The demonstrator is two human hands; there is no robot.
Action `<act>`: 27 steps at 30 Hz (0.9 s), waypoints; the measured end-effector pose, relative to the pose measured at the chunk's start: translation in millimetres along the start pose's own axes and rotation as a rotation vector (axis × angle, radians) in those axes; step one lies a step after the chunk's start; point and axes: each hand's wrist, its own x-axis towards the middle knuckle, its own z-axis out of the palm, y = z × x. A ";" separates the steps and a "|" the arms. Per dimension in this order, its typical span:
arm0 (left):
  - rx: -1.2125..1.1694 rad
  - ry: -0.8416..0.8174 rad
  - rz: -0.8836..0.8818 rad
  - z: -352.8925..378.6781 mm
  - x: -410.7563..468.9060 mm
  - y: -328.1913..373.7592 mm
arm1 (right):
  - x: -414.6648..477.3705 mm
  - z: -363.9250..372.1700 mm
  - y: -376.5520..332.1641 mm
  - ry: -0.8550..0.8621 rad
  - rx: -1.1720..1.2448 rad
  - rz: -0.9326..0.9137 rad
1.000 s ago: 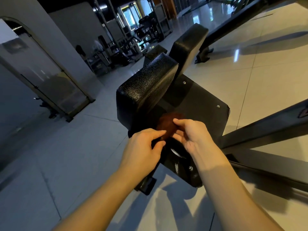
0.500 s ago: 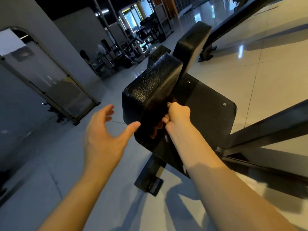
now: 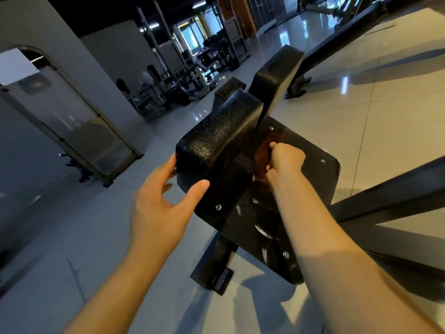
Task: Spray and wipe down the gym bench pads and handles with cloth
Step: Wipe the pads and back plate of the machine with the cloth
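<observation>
Head view, looking down over both forearms.

1. Near pad (image 3: 216,145): black pebbled vinyl, block-shaped. Long axis running away from the body and up to the right, toward a second pad (image 3: 277,75) standing beyond it. Mounted on a dark backing plate (image 3: 313,169) studded with bolts, carried by a black frame (image 3: 385,196) above the pale tiled floor (image 3: 72,261).

2. Cloth (image 3: 261,153): reddish-brown, bunched. Lodged in the angle between the near pad's right flank and the backing plate, partly hidden behind the knuckles.

3. Right hand (image 3: 285,160): fingers curled tight round the cloth, pressing it against the plate just beside the pad. Nearer of the two hands to the surface being worked.

4. Left hand (image 3: 159,196): fingers spread and nearly straight, fingertips touching the pad's near left end, thumb tip against its lower corner. Bracing contact only, no closed grip.

5. Pale streaks low on the plate: spray or mere reflection, impossible to tell.

Assessment: wiping step in hand, probably at the right flank of the near pad. Likely stroke along the long axis, away from the body, with the left hand steadying the near end. Top and left face of the pad on the far side from the cloth, so probably a reach over the upper edge. Second pad well beyond both hands.
</observation>
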 end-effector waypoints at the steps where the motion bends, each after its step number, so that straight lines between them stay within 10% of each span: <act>1: -0.007 0.001 -0.007 0.7 0.3 0.7 | 1.5 8.9 2.9 -0.023 0.001 -0.009; 10: -0.023 0.005 -0.011 -0.4 5.3 -7.5 | -33.4 -5.8 -0.9 -0.250 0.104 -0.185; 16: -0.065 0.018 -0.046 0.6 2.6 -5.3 | -10.3 0.2 -12.5 -0.086 0.121 -0.266; 27: -0.178 0.064 -0.099 2.9 4.7 9.1 | -96.8 -36.2 77.7 -0.432 -0.164 -0.562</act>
